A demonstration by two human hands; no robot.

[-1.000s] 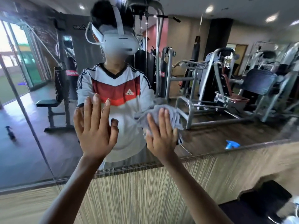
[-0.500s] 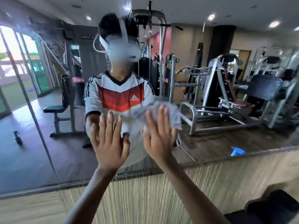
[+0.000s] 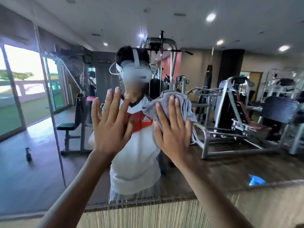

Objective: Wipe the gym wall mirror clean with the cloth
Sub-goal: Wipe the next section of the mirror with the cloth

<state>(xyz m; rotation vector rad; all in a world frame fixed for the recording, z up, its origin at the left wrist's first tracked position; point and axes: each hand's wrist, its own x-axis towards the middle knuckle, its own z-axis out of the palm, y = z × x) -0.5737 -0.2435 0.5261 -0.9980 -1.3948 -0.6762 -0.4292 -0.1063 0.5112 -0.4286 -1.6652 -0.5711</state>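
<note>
Mirror wiping is the step in hand, and we read it from the left side across. Well left of both hands a vertical seam splits the glass. Grime likely gathers along such a line, so we judge strokes should run right up to it.

Our left hand is just left of the cloth hand, fingers straight and spread, holding nothing, palm toward the glass. It looks laid flat on the surface, though we cannot tell for certain that it touches. If it does, it risks leaving prints, so we would do better to lift it clear or rest it on the striped wall panel below the wrists.

Just beside it, our right hand presses the grey cloth against the mirror with straight fingers. Nothing curls round the cloth, which bunches in folds above and to the right of the fingertips. For a good wipe we judge the cloth should be flattened under the whole palm, with even pressure and overlapping strokes so no strip is missed. Loose folds past the fingers may drag and smear.

Right of the grip lies a broad stretch of glass reflecting gym machines; we cannot judge it clean or dirty. Low and well right of the grip, a blue spray top shows at the mirror's bottom edge.
</note>
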